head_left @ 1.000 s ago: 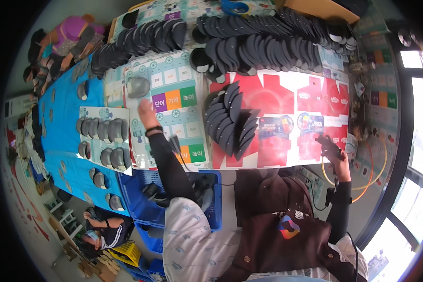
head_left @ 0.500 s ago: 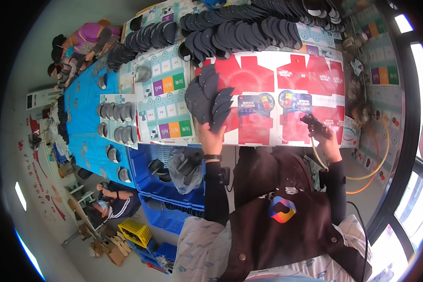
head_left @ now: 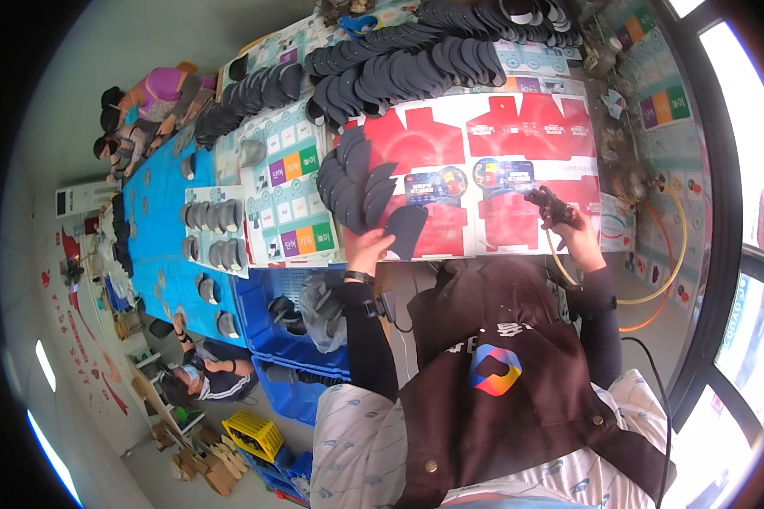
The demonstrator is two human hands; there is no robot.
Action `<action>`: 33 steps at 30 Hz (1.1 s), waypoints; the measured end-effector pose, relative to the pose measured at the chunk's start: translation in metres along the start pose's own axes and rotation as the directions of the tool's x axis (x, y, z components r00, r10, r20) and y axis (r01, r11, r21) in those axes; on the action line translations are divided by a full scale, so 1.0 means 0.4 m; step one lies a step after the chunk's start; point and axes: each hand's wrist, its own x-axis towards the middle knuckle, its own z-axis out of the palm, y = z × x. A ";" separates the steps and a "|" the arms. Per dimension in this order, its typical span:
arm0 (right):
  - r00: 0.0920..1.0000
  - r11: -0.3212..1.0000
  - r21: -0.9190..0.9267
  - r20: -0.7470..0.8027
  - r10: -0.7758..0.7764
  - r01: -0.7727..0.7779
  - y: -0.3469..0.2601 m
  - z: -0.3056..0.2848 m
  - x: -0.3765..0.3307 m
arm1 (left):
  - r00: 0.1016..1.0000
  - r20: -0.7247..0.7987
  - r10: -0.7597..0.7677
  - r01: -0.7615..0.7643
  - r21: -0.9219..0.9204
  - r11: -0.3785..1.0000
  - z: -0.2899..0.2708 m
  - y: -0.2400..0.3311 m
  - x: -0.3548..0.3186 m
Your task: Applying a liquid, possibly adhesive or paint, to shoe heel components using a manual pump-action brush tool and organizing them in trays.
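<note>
Near the front edge of the table, my left hand (head_left: 368, 251) pinches a dark grey, curved flat piece (head_left: 408, 229) by its left side. Just beyond it lies a fanned pile of similar dark pieces (head_left: 348, 182), overlapping on the red and white printed sheet (head_left: 437, 140). My right hand (head_left: 577, 236) is wrapped round a dark spray gun (head_left: 553, 206), whose nozzle points left over the sheet. A yellowish hose (head_left: 560, 259) hangs from the gun. Whether the trigger is pressed, I cannot tell.
Long rows of dark pieces (head_left: 407, 72) line the table's far side. To the left, curved pieces lie on a blue-covered table (head_left: 157, 220), where other people work. Blue crates (head_left: 250, 310) stand below the table's front edge. More hose (head_left: 675, 254) loops at right.
My left hand has come away from the pile toward the table's front edge, with one dark piece now apart from it. The right hand still holds the spray gun. The whole view has shifted slightly.
</note>
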 end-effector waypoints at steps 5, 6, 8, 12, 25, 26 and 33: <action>0.997 0.995 0.047 0.005 -0.083 0.083 0.068 0.003 0.023 | 0.778 0.034 0.628 -0.455 0.720 0.525 0.315 -0.007 -0.058; 0.997 0.995 0.058 0.018 -0.076 0.075 0.059 0.022 0.018 | 0.635 0.119 0.763 -0.490 0.826 0.279 0.360 -0.020 -0.051; 0.999 1.000 0.024 0.042 -0.017 0.016 0.023 0.051 0.005 | 0.679 0.136 0.721 -0.439 0.863 0.251 0.394 -0.089 -0.016; 0.996 0.997 0.020 0.059 -0.072 0.071 0.037 0.045 -0.024 | 0.852 0.228 0.472 -0.489 0.671 0.558 0.434 -0.085 -0.035; 0.984 0.969 -0.170 0.063 -0.169 0.177 0.083 0.070 -0.014 | 0.881 0.001 0.472 -0.244 0.857 0.453 0.460 -0.055 0.086; 0.982 0.967 -0.174 0.049 -0.183 0.189 0.086 0.067 -0.011 | 0.908 0.004 0.419 -0.232 0.838 0.494 0.496 -0.037 0.084; 0.968 0.852 -0.471 0.202 -0.148 0.228 0.015 0.144 0.059 | 0.942 0.108 0.317 -0.310 0.641 0.703 0.427 -0.194 0.221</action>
